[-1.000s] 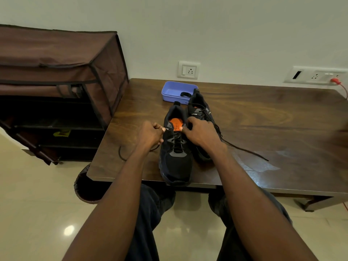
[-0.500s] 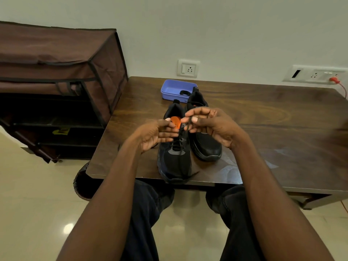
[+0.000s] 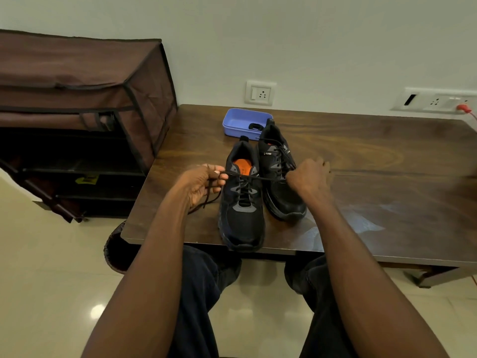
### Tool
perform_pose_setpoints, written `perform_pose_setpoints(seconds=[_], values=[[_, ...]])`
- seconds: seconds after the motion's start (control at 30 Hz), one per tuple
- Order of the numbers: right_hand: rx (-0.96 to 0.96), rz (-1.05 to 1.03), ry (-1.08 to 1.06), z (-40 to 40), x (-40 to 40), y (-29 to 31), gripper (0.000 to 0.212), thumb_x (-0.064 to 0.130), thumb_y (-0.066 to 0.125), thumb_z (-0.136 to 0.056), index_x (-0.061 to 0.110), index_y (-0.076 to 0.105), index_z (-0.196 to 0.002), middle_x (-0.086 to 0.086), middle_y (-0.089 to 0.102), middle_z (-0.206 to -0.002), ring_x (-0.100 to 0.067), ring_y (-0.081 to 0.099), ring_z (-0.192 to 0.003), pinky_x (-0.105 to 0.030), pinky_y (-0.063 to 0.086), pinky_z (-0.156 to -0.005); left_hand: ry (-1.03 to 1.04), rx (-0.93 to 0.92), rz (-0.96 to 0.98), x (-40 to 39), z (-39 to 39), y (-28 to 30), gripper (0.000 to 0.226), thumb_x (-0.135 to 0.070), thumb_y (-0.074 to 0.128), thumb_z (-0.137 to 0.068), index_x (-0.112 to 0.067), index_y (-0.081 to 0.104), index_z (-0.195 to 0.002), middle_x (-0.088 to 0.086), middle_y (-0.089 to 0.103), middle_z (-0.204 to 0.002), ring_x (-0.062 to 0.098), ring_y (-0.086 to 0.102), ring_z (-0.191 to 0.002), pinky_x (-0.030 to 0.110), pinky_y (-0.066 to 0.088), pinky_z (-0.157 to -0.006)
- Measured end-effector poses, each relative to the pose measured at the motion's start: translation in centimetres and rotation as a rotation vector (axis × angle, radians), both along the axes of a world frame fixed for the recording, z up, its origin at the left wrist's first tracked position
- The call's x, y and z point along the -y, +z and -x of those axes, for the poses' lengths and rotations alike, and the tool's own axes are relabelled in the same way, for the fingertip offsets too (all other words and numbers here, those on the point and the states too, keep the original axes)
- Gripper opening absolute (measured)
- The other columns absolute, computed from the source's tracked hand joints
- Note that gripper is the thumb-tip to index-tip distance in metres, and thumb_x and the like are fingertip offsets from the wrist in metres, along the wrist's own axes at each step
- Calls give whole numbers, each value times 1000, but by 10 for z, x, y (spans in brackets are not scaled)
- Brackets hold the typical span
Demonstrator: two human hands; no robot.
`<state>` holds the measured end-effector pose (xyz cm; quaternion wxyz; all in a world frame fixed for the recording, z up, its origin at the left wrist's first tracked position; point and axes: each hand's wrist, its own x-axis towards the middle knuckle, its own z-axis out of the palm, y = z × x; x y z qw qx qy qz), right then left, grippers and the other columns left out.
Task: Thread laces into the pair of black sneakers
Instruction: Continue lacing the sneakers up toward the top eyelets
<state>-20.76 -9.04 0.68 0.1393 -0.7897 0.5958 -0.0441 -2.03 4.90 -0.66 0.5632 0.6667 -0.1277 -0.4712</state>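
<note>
Two black sneakers stand side by side on the dark wooden table [image 3: 387,156], toes toward me. The near left sneaker [image 3: 241,213] has an orange insole and laces crossed up its front. The right sneaker [image 3: 280,177] sits slightly farther back, laced. A black lace [image 3: 254,177] stretches taut across the top of the left sneaker between my hands. My left hand [image 3: 200,183] pinches one end just left of the shoe, with the loose tail hanging below. My right hand [image 3: 308,177] grips the other end over the right sneaker.
A blue plastic tray [image 3: 237,122] with a small black item sits behind the sneakers. A brown fabric shoe rack [image 3: 85,104] stands left of the table. Wall sockets [image 3: 260,93] are behind, one with a red plug [image 3: 463,108]. My knees are under the table's front edge.
My hands were together above the left sneaker half a second ago. They have pulled apart sideways, drawing the lace tight across the shoe.
</note>
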Motion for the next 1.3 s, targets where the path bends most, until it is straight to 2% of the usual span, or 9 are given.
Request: perform_pose_setpoints(seconds=[0.1, 0.17, 0.27, 0.33, 0.5, 0.63, 0.77, 1.0, 1.3], values=[[183, 44, 240, -11, -11, 2, 31, 15, 64, -86, 13, 64, -117, -10, 52, -130, -27, 46, -123, -38, 40, -101, -64, 41, -5, 1, 8, 3, 6, -4, 58, -95, -6, 62, -92, 3, 69, -69, 6, 59, -52, 17, 46, -48], [470, -249, 417, -22, -22, 4, 39, 11, 68, -86, 19, 61, -124, 1, 58, -124, -16, 54, -115, -29, 44, -91, -112, 66, -4, 3, 14, 4, 6, -9, 66, -91, -7, 63, -87, 1, 67, -65, 5, 52, -47, 15, 38, -41], [531, -446, 567, -33, -30, -2, 28, 13, 69, -89, 16, 65, -117, -5, 71, -104, -12, 64, -91, -30, 49, -83, -141, 69, -2, 6, 16, 5, 7, -11, 69, -89, -7, 64, -90, 1, 63, -64, 4, 47, -45, 14, 32, -36], [538, -426, 519, -36, -30, -6, 8, 13, 64, -93, 11, 71, -97, -10, 73, -84, -12, 61, -71, -31, 49, -72, -129, 69, -7, 6, 14, 4, 11, -11, 69, -89, -4, 66, -96, 2, 64, -67, 4, 49, -46, 15, 34, -38], [494, -183, 253, -33, -26, -9, 21, 17, 59, -92, 16, 72, -77, 2, 68, -72, -10, 60, -65, -25, 43, -58, -64, 64, -4, 6, 10, 3, 11, -3, 59, -94, -2, 65, -103, 5, 70, -79, 6, 61, -57, 17, 48, -54], [272, 0, 170, -31, -26, -13, 20, 13, 53, -83, 13, 66, -69, -2, 63, -72, -26, 62, -77, -40, 53, -77, -26, 19, 51, 9, 14, 6, 12, 3, 53, -96, 3, 62, -104, 13, 71, -86, 12, 70, -66, 22, 59, -62], [424, -1, 392, -41, -25, -20, 34, 19, 67, -85, 20, 66, -119, 4, 62, -113, -17, 54, -112, -38, 46, -99, 13, 68, 62, 12, 20, 7, 7, -5, 65, -91, 0, 62, -95, 11, 72, -75, 11, 68, -56, 19, 56, -50], [813, -343, 389, -53, -26, -22, 12, 10, 66, -91, 19, 74, -94, 7, 72, -82, -2, 67, -77, -18, 53, -73, 76, 154, 42, 20, 22, 1, 8, -11, 73, -86, -5, 68, -86, 2, 64, -66, 4, 51, -45, 15, 35, -39], [537, 89, 305, -74, -8, -48, 17, 14, 63, -88, 20, 78, -92, 0, 71, -94, -15, 64, -85, -39, 56, -82, 226, 383, -48, 26, 17, -9, 10, -8, 64, -92, -12, 70, -87, -7, 65, -79, -1, 57, -70, 8, 43, -51]])
